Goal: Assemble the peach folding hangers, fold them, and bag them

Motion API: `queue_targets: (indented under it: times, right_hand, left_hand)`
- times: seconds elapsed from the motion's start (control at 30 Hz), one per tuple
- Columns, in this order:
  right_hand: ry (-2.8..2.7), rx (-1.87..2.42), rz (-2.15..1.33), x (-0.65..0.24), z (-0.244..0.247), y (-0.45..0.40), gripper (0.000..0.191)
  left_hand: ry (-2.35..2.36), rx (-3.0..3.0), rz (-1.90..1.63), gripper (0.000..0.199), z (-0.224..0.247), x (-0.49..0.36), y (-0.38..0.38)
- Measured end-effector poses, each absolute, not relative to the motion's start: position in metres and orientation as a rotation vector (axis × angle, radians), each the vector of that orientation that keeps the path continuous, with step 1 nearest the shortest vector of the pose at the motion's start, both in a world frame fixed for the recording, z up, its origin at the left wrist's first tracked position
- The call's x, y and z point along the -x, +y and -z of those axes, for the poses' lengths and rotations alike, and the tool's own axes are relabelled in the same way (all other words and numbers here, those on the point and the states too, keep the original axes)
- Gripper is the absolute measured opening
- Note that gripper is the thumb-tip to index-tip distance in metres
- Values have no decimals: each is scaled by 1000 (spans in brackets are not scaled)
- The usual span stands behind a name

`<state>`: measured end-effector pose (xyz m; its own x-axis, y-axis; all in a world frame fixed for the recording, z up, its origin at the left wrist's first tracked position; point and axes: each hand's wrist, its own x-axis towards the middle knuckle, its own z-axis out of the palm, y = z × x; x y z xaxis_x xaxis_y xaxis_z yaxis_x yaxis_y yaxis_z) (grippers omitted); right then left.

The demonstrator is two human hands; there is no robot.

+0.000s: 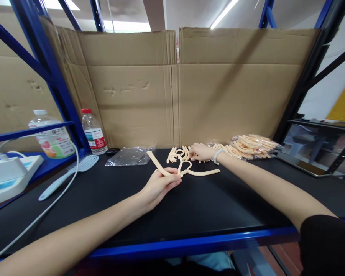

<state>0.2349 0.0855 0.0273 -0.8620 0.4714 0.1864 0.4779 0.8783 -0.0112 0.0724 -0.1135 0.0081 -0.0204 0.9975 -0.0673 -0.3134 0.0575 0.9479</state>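
Note:
My left hand (166, 183) is closed on a cream plastic piece (202, 173) near the middle of the black table, held at its centre. Long arms stretch from the piece to both sides, and a curved loop rises between them. Farther back, my right hand (201, 152), with a pale bracelet at the wrist, reaches into a row of similar cream pieces (178, 154). Its fingers are bent down among them, and what they hold, if anything, is too small to make out. More pieces lie in a clear bag (251, 146) to the right.
An empty clear bag (129, 156) and a black object (112, 151) lie at the back left. Near them stand a red-capped bottle (94, 134), a larger bottle (53, 138), a brush (86, 163) and a white power strip (14, 180). Cardboard (232, 84) walls the back.

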Motion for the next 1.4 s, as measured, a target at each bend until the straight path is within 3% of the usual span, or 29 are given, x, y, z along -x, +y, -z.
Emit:
queue_targets:
  times: [0.2,0.4,0.6,0.9,1.1,1.4]
  right_hand:
    - [-2538,785,-67,-247,-39,87,14]
    - [-1862,683,-1099,-265,-37,35,23]
    - [-1524,564,-1668,-260,-27,-35,29]
    - [-1468,611,-1656,-245,1,-46,20]
    - [-1356,522,-1768,-245,0,-49,32]
    - [-1720,427,-1614,-245,-4,-45,21]
  left_hand:
    - [1002,-915,-1313,19,-5,-70,-113]
    - [1006,-952,-1313,20,-7,-73,-114]
    - [971,-971,-1309,23,-4,-71,-112]
    - [916,-1092,-1268,22,-1,-68,-113]
    - [948,-1219,-1274,23,-1,-70,-113]
    - [956,-1361,-1257,20,-2,-68,-113]
